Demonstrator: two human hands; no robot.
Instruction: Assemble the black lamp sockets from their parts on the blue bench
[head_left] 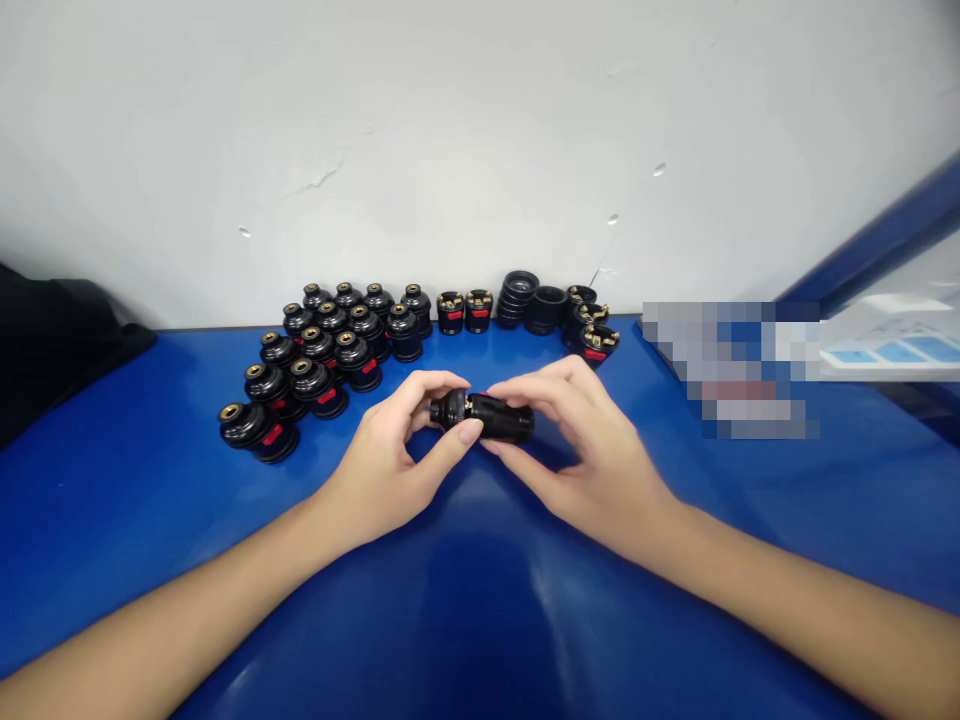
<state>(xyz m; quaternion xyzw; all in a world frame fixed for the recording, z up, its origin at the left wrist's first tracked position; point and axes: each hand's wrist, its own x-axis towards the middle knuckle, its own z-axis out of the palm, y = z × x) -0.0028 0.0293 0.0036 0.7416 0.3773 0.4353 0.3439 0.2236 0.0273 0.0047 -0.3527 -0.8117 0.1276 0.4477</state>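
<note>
Our left hand (394,455) is clamped on the cap (448,409), fingers curled over the top and thumb reaching along the near side to the joint. Our right hand (596,455) has the body (508,420) pinched between fingers above and thumb below. We hold the two end to end, lying sideways just in front of us over the blue table (480,620), with a little brass (469,404) showing in the gap between them.

To our left, capped sockets (319,383) stand upright in slanting rows, brass at the top and red tabs on many. Near the wall (465,150), beyond our hands, we see two cores (478,318) side by side, brass uppermost, then two black shells (546,312), one ribbed. Three more cores (598,342) stand just right of these. Dark cloth (60,345) lies at the far left; a pixelated patch (735,375) on the right we cannot make out.
</note>
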